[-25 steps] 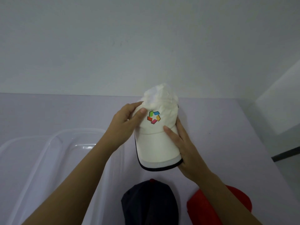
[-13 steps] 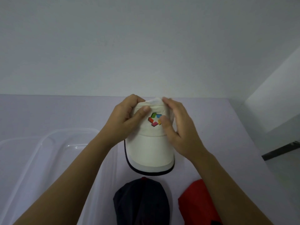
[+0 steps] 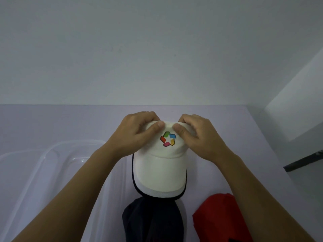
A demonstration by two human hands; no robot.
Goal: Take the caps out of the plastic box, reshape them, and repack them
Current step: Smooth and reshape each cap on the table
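Lavender surface (image 3: 52,126) fills the lower frame. Clear plastic box (image 3: 57,159) at 8 o'clock, looks empty. White cap (image 3: 160,170) at centre, brim toward the person. Navy cap (image 3: 152,219) at 6 o'clock, red cap (image 3: 220,217) at 5 o'clock, both out on the surface. Left hand (image 3: 138,131) and right hand (image 3: 199,135) both pinch the white cap's crown top, thumbs on the front panel. Step looks like reshaping; next likely needs smoothing the crown, then repacking.

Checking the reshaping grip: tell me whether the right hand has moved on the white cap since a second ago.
Yes. The right hand moved from the brim's right edge up to the white cap crown, above the logo.
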